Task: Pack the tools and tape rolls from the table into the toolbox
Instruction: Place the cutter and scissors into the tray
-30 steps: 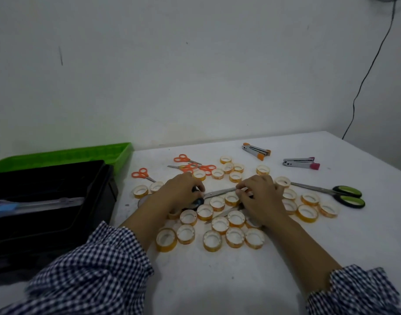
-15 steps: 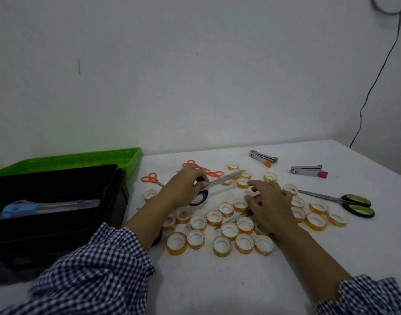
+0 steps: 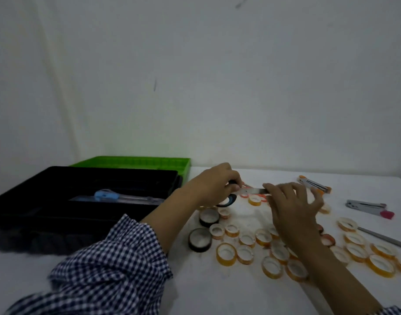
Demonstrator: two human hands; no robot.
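Fingers of the left hand (image 3: 214,186) curl round black-handled steel scissors (image 3: 254,191) near the far edge of the white tabletop (image 3: 217,292); the right hand (image 3: 292,208) is spread loose at the blade.

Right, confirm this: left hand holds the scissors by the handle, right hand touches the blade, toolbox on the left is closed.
Wrong on the toolbox: the head view shows it open, its green lid behind it. The left hand does hold the scissors by the handle, and the right hand touches the blade.
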